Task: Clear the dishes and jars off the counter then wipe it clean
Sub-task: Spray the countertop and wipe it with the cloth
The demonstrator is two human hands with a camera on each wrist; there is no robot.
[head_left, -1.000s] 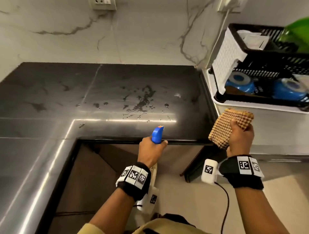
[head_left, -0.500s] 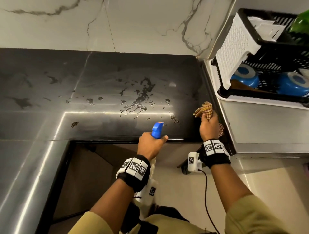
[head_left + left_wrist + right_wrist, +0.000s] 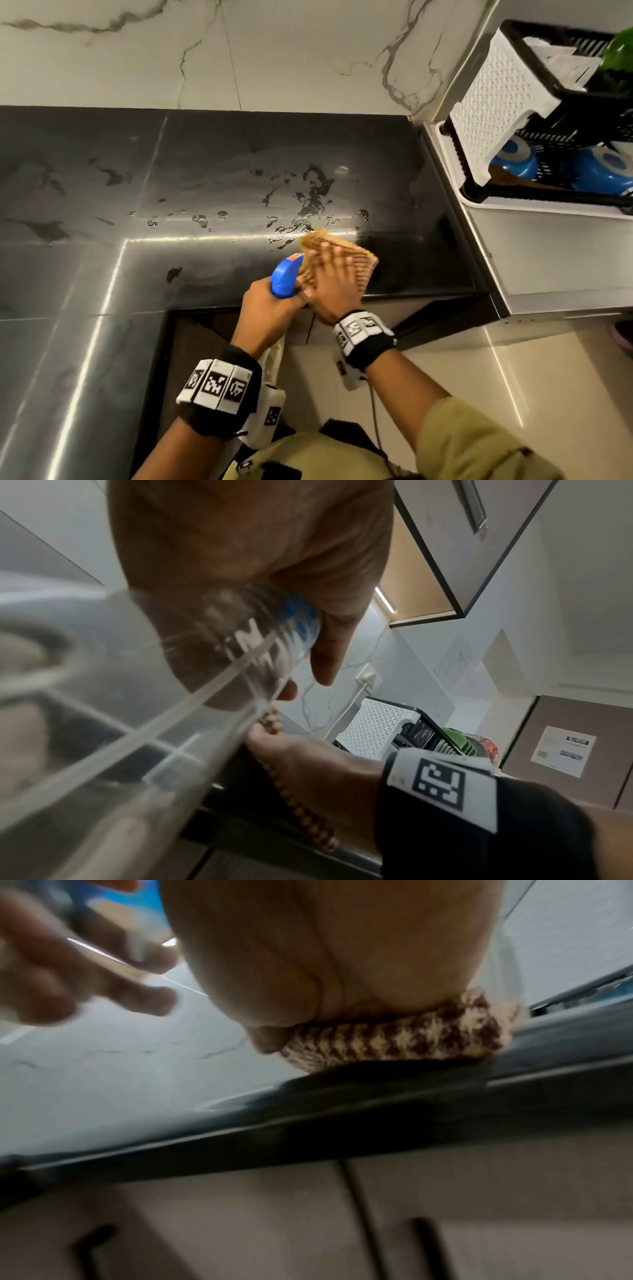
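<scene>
On the black counter (image 3: 239, 164), water splashes (image 3: 313, 202) lie across the middle. My right hand (image 3: 334, 272) presses a brown-and-cream checked cloth (image 3: 364, 270) flat on the counter near its front edge, fingers spread straight over it. The right wrist view shows the cloth (image 3: 394, 1042) squeezed under my palm (image 3: 342, 961). My left hand (image 3: 269, 305) grips a clear spray bottle by its neck, its blue trigger head (image 3: 282, 277) just left of the cloth. In the left wrist view the bottle body (image 3: 154, 710) hangs below the counter edge.
A white-and-black dish rack (image 3: 493, 102) with blue bowls (image 3: 513, 161) and a green item stands on the steel surface (image 3: 548, 253) at the right. The counter runs in an L to the left. A marble wall rises behind. Cabinet fronts are below the edge.
My right hand came down from the air at the right and moved left, spreading the bunched cloth flat on the counter beside the spray head. My left hand stayed put with the bottle.
</scene>
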